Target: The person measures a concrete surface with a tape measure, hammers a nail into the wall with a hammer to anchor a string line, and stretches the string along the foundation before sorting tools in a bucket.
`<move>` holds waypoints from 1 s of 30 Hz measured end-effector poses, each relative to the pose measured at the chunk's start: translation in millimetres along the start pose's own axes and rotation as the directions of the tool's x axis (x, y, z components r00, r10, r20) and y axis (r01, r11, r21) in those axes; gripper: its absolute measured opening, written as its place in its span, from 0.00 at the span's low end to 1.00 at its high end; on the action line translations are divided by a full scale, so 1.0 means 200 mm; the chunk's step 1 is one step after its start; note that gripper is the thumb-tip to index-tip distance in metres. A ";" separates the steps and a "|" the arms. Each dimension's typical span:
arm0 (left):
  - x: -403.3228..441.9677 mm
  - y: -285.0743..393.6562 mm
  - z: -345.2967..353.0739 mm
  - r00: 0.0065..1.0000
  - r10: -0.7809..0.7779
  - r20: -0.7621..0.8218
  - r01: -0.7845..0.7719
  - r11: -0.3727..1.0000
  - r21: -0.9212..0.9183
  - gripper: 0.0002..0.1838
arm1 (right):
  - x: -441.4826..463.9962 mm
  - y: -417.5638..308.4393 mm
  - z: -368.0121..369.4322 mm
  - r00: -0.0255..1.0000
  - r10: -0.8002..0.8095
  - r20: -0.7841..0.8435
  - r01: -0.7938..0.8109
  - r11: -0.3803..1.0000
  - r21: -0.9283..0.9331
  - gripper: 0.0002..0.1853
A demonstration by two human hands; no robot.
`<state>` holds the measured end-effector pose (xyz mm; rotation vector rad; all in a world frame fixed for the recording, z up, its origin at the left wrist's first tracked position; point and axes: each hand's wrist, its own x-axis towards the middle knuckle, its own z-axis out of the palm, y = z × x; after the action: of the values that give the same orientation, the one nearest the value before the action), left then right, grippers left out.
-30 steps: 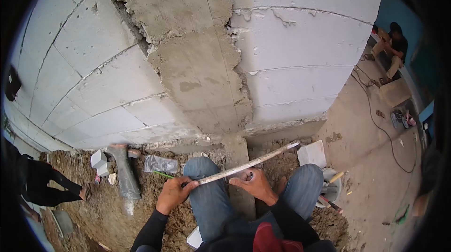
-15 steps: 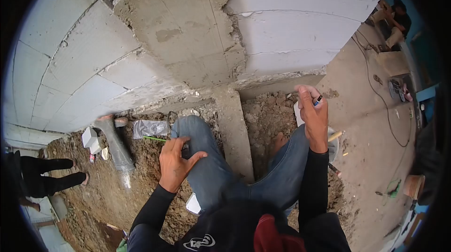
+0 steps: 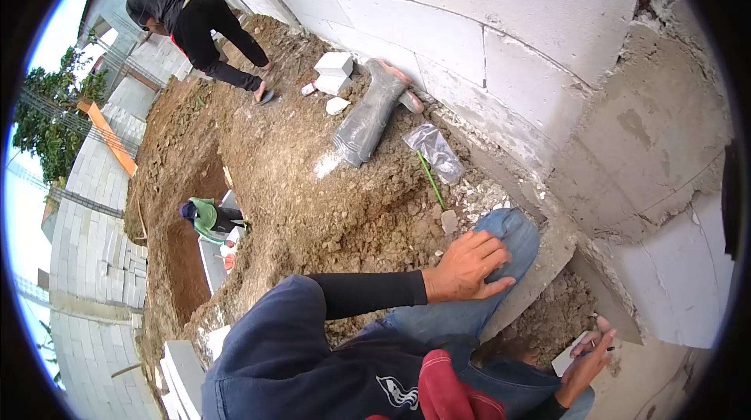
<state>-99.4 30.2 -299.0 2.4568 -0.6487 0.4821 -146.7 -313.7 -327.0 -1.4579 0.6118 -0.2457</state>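
My left hand (image 3: 472,267) rests over the blue-jeaned knee (image 3: 512,236), fingers apart and holding nothing. At the lower right my right hand (image 3: 588,359) has its fingers curled around a small dark-tipped, pen-like item (image 3: 610,349), mostly hidden by the fingers. Just behind that hand is a white block (image 3: 566,355). Beyond my left hand, a green stick (image 3: 431,179) and a clear plastic bag (image 3: 434,152) lie on the dirt. The long white-marked strip is out of sight.
Grey rubber boots (image 3: 368,116) and white block pieces (image 3: 334,65) lie beside the block wall (image 3: 438,21). A person in dark clothes (image 3: 195,17) bends at the upper left. Another person in green (image 3: 207,218) is in a dug pit (image 3: 184,263).
The view has swung left, bringing the pit and the person in green into sight. The strip held a second ago has left my hands. My right hand is now lower in view.
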 end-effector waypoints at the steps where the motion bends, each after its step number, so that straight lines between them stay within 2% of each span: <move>1: 0.00 0.00 0.00 1.000 -0.002 -0.006 0.002 1.000 -0.006 0.19 | -0.02 -0.01 0.03 1.000 -0.010 0.015 0.011 1.000 -0.026 0.32; 4: -0.02 0.00 -0.02 0.997 -0.017 0.069 0.017 1.000 -0.002 0.19 | -0.07 -0.10 0.08 0.996 0.087 0.017 -0.086 0.993 -0.086 0.30; 8: -0.02 0.03 -0.09 0.983 -0.053 0.174 0.038 0.995 0.087 0.24 | 0.00 -0.02 0.07 0.996 0.092 0.021 -0.087 0.982 -0.168 0.27; 10: -0.04 0.02 -0.06 0.972 -0.079 0.221 0.065 0.996 0.067 0.27 | 0.03 0.02 0.06 0.997 0.077 0.013 -0.073 0.973 -0.218 0.25; 13: -0.01 0.02 -0.06 0.957 -0.076 0.279 0.051 0.994 0.095 0.29 | 0.05 0.04 0.07 0.999 0.044 0.021 -0.041 0.993 -0.113 0.24; 17: 0.07 0.03 -0.11 0.902 -0.081 0.424 0.032 0.992 0.121 0.31 | 0.01 -0.02 0.08 0.977 0.196 0.080 -0.188 0.977 -0.097 0.23; 20: 0.11 0.04 -0.11 0.831 -0.058 0.554 -0.020 0.991 0.135 0.34 | -0.05 -0.04 0.08 0.968 0.105 0.227 -0.036 0.957 -0.287 0.23; 23: 0.18 0.04 -0.06 0.813 -0.058 0.579 -0.039 0.987 0.155 0.34 | -0.03 -0.11 0.12 0.887 0.167 0.431 0.029 0.910 -0.413 0.22; 26: 0.21 0.06 -0.01 0.812 -0.071 0.579 -0.045 0.982 0.184 0.35 | -0.01 -0.11 0.15 0.876 0.084 0.474 0.141 0.897 -0.419 0.20; 27: 0.22 0.07 -0.01 0.812 -0.077 0.578 -0.043 0.981 0.191 0.35 | 0.01 -0.11 0.14 0.864 0.098 0.494 0.141 0.894 -0.425 0.19; 30: 0.23 0.08 -0.01 0.807 -0.085 0.584 -0.045 0.978 0.204 0.35 | 0.02 -0.12 0.11 0.890 0.171 0.423 0.041 0.894 -0.446 0.20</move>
<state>-70.0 3.4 -270.2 2.8241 -0.8465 -0.2730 -126.5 -299.2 -304.3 -1.8547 0.3395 0.3135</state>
